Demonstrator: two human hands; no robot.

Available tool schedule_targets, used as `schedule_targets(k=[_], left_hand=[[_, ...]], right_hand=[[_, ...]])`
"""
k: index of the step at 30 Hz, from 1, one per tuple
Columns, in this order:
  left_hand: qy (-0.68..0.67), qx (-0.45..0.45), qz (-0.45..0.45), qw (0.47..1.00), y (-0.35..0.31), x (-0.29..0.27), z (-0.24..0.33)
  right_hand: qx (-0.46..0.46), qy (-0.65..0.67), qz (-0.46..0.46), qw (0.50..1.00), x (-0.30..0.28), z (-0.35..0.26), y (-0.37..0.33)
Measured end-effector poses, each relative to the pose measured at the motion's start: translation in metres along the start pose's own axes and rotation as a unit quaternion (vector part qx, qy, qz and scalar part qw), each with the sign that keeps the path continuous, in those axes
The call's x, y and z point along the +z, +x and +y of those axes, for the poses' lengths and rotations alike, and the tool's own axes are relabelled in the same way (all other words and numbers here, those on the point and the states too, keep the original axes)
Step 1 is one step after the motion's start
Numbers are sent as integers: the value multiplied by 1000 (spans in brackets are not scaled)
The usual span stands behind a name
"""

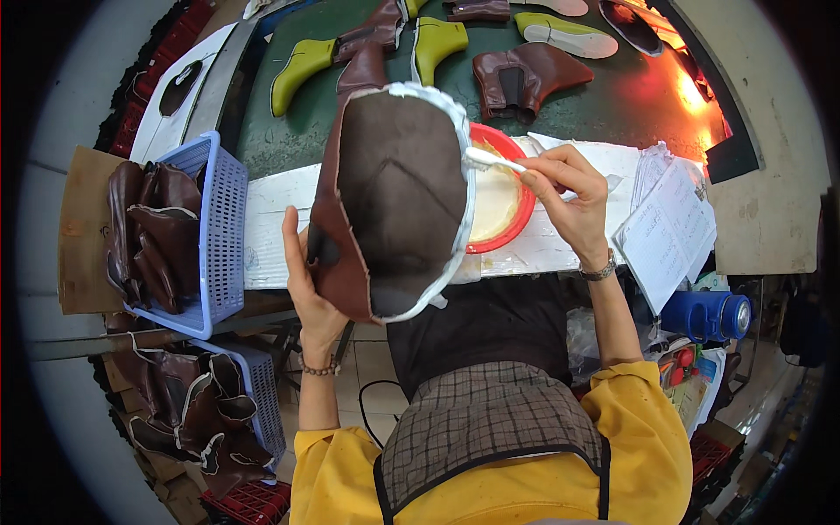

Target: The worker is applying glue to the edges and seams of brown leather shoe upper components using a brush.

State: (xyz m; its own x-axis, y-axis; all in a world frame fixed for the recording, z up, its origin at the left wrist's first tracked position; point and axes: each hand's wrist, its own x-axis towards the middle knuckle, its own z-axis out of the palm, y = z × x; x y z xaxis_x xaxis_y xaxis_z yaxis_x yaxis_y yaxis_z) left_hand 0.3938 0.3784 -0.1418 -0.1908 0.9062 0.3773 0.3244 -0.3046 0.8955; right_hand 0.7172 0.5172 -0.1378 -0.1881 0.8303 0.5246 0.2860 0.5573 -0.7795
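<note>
My left hand (313, 302) grips a brown leather boot upper (401, 188) by its left side, with its wide opening turned toward me. Some of those fingers are hidden behind the leather. White paste lines the right and lower rim of the opening, and a small drip hangs at the bottom. Between thumb and fingers, my right hand (569, 188) pinches a white toothbrush-like brush (494, 160), its head touching the right rim. Behind the upper, partly covered by it, stands a red bowl (528, 210) of cream-coloured paste on the white bench edge (271, 232).
Brown uppers fill a blue basket (223, 223) at left; more lie in a lower basket (267, 394). Boots on yellow-green lasts (302, 74) and a brown ankle boot (525, 79) rest on the green table beside an orange glow. Written papers (665, 223) and a blue flask (700, 315) are at right.
</note>
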Motion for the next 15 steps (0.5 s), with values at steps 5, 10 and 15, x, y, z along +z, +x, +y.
schedule_targets(k=[5, 10, 15], left_hand=[[-14, -39, -7, 999, -13, -26, -12], [-61, -150, 30, 986, -2, -45, -5], [-337, -130, -149, 920, 3, -57, -6]], right_hand=[[-5, -43, -7, 999, -2, 13, 15], [35, -216, -97, 971, -4, 19, 20], [-82, -426, -238, 869, 6, 26, 14]])
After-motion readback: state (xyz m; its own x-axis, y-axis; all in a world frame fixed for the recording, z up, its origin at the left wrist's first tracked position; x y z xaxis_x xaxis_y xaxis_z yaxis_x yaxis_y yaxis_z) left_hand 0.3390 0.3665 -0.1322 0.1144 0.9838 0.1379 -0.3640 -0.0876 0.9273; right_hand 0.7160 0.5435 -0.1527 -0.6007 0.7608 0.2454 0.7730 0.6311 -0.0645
